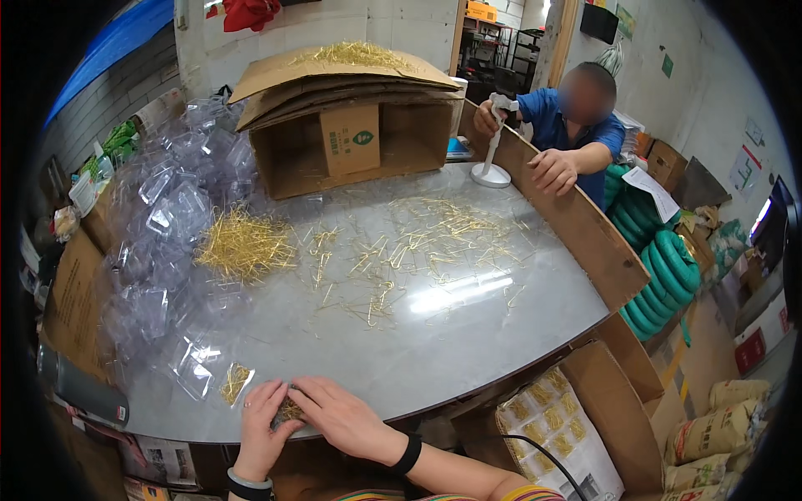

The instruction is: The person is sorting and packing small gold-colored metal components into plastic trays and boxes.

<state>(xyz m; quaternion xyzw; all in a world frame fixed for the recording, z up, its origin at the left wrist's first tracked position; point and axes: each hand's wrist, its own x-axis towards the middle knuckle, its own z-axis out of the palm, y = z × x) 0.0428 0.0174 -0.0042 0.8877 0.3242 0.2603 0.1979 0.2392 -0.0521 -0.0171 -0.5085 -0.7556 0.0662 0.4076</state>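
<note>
At the near edge of the grey table (pixel 368 342), my left hand (pixel 261 422) and my right hand (pixel 338 417) are closed round a small case of gold wire hooks (pixel 289 410). My fingers cover most of it, so its lid and sides are hidden. Just beyond my left hand stands a clear plastic case (pixel 236 384) with gold hooks inside. A dense heap of gold wire hooks (pixel 244 245) lies farther off to the left. More loose hooks (pixel 443 234) are scattered over the middle and far part of the table.
A large pile of clear plastic cases (pixel 180 209) fills the left side. An opened cardboard box (pixel 276 159) stands at the back. Another person (pixel 585 125) leans at the far right, near a white stand (pixel 491 174). Filled cases (pixel 547 417) sit in a carton below the table's right edge.
</note>
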